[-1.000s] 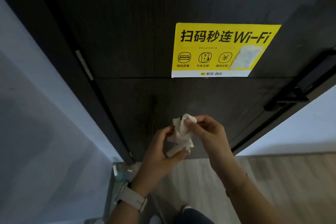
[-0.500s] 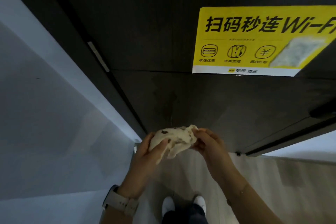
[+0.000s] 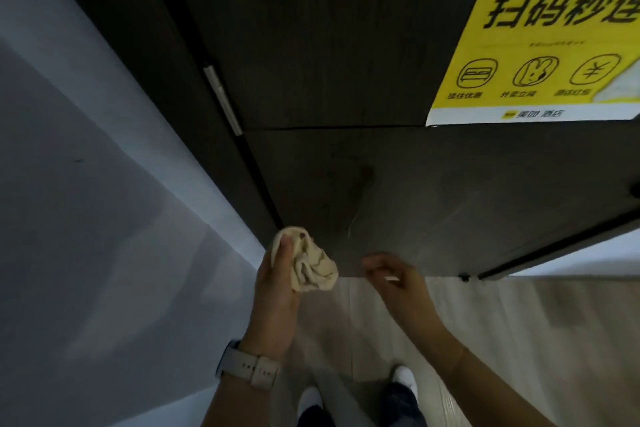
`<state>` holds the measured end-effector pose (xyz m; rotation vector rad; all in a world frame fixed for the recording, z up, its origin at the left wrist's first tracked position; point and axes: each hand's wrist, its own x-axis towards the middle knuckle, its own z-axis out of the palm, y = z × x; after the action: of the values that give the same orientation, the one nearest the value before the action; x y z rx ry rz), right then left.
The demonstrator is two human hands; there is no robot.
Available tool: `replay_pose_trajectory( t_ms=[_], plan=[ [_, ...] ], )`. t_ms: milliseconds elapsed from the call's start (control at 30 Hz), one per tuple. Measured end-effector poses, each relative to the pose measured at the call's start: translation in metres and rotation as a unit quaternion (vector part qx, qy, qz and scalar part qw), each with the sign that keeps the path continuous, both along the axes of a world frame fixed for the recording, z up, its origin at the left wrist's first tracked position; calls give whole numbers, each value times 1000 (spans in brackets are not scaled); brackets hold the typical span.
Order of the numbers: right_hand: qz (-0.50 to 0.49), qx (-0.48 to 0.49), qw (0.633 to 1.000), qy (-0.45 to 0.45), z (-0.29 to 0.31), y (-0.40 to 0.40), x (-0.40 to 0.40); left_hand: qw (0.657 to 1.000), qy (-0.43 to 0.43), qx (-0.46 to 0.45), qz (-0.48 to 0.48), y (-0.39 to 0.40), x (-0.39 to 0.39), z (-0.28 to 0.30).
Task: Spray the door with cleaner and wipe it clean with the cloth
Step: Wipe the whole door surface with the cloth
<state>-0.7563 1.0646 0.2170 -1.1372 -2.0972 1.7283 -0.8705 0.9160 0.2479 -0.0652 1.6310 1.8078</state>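
Note:
The dark wooden door [image 3: 346, 62] fills the upper middle, with a damp streak low on its lower panel. A crumpled cream cloth [image 3: 311, 265] sits bunched in my left hand [image 3: 277, 284], whose thumb presses on it, just in front of the door's bottom edge. My right hand [image 3: 391, 276] hangs a short way to the right of the cloth, fingers loosely curled, holding nothing. No spray bottle is in sight.
A yellow Wi-Fi sticker [image 3: 533, 45] is stuck on the door at the upper right. A metal hinge [image 3: 221, 97] sits on the door's left edge beside a pale wall [image 3: 86, 218]. Light wood floor [image 3: 519, 340] and my white shoes [image 3: 403, 378] lie below.
My right hand has let go of the cloth and moved off to the right. The cloth now stays in my left hand alone. The view has swung left, pushing the sticker to the edge.

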Motion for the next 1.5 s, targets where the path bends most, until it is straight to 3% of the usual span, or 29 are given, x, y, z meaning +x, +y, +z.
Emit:
replay_pose_trajectory(
  t_ms=[133,233,333,500,700,933,1167,1267,1367,1500],
  plan=[
    [43,143,988,-33,-26,-6,-8,1000,4,-11,2,-11,-32,-26],
    [103,290,950,-55,-48,-4,-16,1000,-15,-18,-7,-9,-53,-51],
    [139,403,904,-36,-77,10,-28,998,53,-37,-22,2,-64,-72],
    [164,496,853,27,-155,45,-50,978,205,-7,-34,20,-70,-129],
    [152,602,777,104,-248,86,-69,948,314,35,48,48,-87,-215],
    [71,733,646,201,-271,118,-84,855,497,135,58,66,-107,-255],
    [11,793,547,268,-179,132,-96,785,588,175,88,72,-115,-201],
    [-36,800,514,308,-121,149,-111,690,687,181,138,80,-116,-141],
    [-58,786,517,333,-85,164,-126,585,765,189,190,90,-124,-82],
    [-75,802,504,312,-81,173,-135,490,840,103,208,103,-149,-41]
  ],
)
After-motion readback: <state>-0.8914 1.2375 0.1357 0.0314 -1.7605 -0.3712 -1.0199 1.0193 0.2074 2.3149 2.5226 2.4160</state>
